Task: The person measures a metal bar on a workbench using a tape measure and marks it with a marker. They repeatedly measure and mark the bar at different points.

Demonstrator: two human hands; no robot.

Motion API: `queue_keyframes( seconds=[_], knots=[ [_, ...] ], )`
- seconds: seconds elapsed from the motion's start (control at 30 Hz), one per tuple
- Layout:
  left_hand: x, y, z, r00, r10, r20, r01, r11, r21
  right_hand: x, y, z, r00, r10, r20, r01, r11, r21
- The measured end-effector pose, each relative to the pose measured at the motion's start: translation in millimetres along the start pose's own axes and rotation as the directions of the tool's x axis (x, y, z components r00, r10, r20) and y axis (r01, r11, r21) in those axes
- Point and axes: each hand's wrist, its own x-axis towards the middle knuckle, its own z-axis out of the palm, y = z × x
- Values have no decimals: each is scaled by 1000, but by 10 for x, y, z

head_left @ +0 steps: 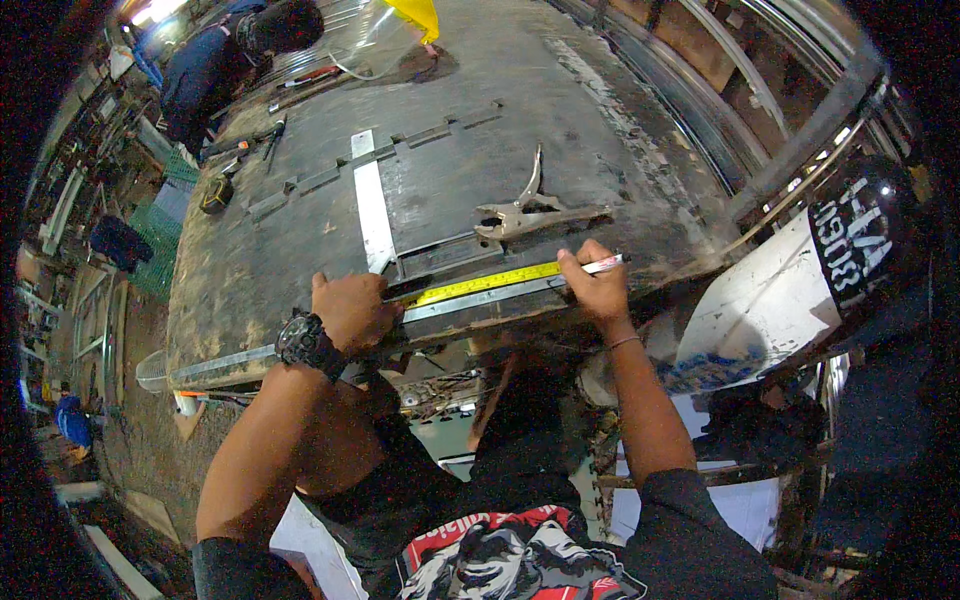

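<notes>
A yellow measuring tape [485, 285] stretches between my two hands along a long, thin metal strip [470, 301] at the table's near edge. My left hand [352, 314], with a black watch at its wrist, is closed at the tape's left end and presses down by the strip; its palm hides what lies under it. My right hand [598, 285] is closed at the tape's other end, with a white marker pen [604, 264] in its fingers. Just beyond lie locking pliers [530, 212] and a flat, pale metal bar [370, 205].
The dark worktable [300, 235] carries slotted metal pieces [425, 135] and a black and yellow tape measure [216, 194]. At the far left a person [205, 80] bends over the table; a yellow sleeve [415, 14] shows at the far edge. A white and black cylinder [770, 290] stands at right.
</notes>
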Motion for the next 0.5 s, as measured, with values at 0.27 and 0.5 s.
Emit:
queue_keyframes(
  seconds=[0.27,0.5],
  knots=[
    [7,-23,20,1000,-14,-12,14,1000,-17,42,-187,-72,942,314,-114,-233,862,450],
    [20,-32,79,999,7,-45,-8,1000,-14,99,-146,-162,978,136,-158,-128,990,58]
  ],
)
